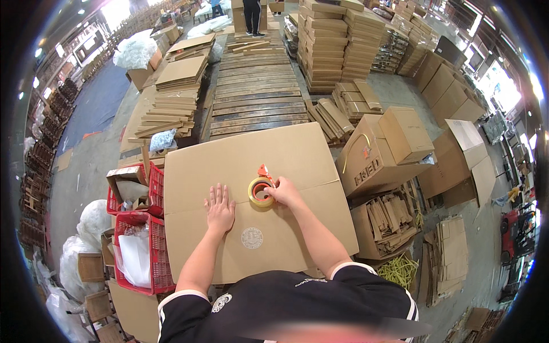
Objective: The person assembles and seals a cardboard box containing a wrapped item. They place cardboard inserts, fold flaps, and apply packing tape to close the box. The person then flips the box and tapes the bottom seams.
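A large flat cardboard box (286, 234) lies before me, with a crease across its top and a round pale print near my left forearm. My left hand (220, 210) rests palm down on the cardboard, fingers stretched out and nothing in them. To its right, my right hand (285, 193) grips a tape dispenser (265, 171) with an orange-red head. The dispenser carries a roll of yellowish clear tape (253, 197), its core facing up. My thumb reaches into the ring; the fingers behind the handle are partly hidden.
Two red plastic crates (162, 251) stand at the left. Beyond the box runs a slatted wooden platform (257, 86), with flat cardboard stacks (183, 74) beside it. Cartons (366, 151) and a box of cardboard scraps (394, 220) flank the right. A person (252, 16) stands far ahead.
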`<state>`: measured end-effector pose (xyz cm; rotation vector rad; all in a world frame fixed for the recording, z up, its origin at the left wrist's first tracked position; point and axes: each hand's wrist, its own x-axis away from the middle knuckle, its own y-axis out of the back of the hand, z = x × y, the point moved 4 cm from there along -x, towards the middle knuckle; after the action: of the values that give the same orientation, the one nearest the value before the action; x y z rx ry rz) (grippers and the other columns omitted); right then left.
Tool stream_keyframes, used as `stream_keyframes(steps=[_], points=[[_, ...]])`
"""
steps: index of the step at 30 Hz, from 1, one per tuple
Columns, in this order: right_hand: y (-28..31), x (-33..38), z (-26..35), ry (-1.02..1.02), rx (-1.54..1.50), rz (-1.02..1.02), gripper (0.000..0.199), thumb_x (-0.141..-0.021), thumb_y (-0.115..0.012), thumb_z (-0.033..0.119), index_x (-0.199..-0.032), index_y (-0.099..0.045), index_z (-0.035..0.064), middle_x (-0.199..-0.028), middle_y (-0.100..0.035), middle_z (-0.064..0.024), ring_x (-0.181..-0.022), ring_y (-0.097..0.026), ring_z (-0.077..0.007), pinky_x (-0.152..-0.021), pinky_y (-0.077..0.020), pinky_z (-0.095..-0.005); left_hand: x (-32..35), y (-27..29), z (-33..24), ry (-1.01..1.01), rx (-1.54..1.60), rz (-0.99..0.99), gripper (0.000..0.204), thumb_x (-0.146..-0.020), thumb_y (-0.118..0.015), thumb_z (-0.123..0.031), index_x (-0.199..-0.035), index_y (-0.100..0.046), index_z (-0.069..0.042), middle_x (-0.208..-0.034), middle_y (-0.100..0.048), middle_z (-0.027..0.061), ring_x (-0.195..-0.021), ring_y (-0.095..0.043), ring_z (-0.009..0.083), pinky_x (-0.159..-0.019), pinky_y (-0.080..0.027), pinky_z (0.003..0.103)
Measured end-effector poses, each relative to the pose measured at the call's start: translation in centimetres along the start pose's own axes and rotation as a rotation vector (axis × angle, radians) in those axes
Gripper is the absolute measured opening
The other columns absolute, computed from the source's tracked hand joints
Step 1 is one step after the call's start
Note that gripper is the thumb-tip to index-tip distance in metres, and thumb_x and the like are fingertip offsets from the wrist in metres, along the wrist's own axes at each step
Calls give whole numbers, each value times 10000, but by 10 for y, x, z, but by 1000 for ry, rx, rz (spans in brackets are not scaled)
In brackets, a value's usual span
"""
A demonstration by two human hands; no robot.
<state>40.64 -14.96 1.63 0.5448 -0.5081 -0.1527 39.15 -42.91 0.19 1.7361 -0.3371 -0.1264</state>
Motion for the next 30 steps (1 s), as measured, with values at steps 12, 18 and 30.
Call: stream_keyframes(steps=[12,18,30], points=[[-2,6,-23,180,-330,-332,454,-881,-785,82,-1314,-654,45,-1195,-747,-113,-1078,-731,-236,-960,-600,-403,40,21,57,-331,70,4,700,-1109,-474,-515,-1706,-342,-173,-1792,-265,102,-1669,-160,355,-1342,-165,533],[-1,43,-7,216,-850,-413,546,-860,-737,56,-1362,-525,31,-1092,-666,-115,-912,-706,-195,-800,-612,-376,55,17,73,-437,89,-25,611,-1110,-486,-516,-1638,-490,-209,-1771,-333,57,-1666,-177,350,-1341,-187,515],[-6,-42,182,433,203,-521,396,-759,-803,246,-1070,-746,8,-917,-749,-149,-772,-728,-277,-769,-587,-424,65,14,76,-415,158,24,685,-1083,-481,-612,-1666,-441,-256,-1787,-295,34,-1676,-140,334,-1347,-199,513]])
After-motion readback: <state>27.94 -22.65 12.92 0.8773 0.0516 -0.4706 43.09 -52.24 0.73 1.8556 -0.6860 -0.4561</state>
